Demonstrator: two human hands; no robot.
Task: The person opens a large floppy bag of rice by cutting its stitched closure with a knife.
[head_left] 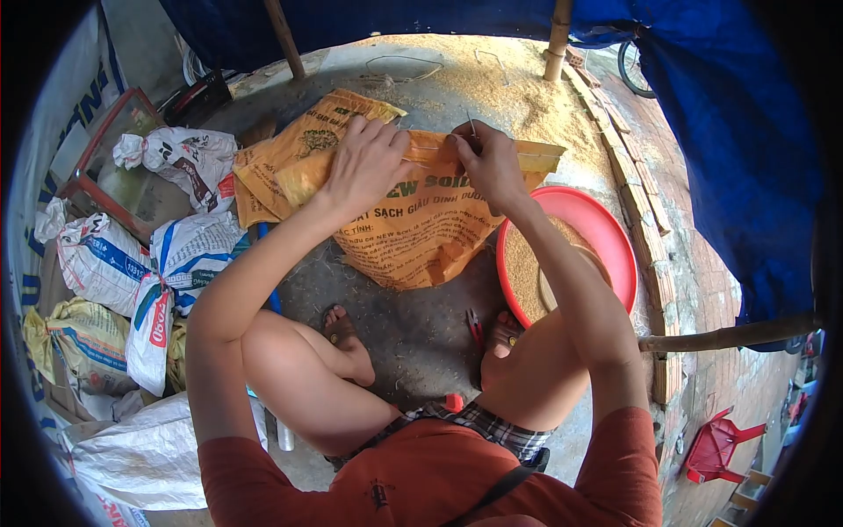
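An orange printed soil sack (421,233) stands upright and full between my feet, its top edge folded over. My left hand (367,162) is closed on that top edge, fingers over the far side. At the right part of the same edge, my right hand (488,167) is closed in a pinch. A thin needle (471,123) sticks up from its fingers. Pale stitching shows along the edge between the two hands. Behind the left hand lie more orange sacks (325,132). The fingertips of both hands are partly hidden.
A red basin (625,255) of grain with a round scoop-like dish stands by my right knee. Red-handled pliers (475,327) lie near my right foot. White filled bags (189,255) crowd the left. Spread grain (527,97), a brick edging (637,193) and a red stool (716,448) lie beyond.
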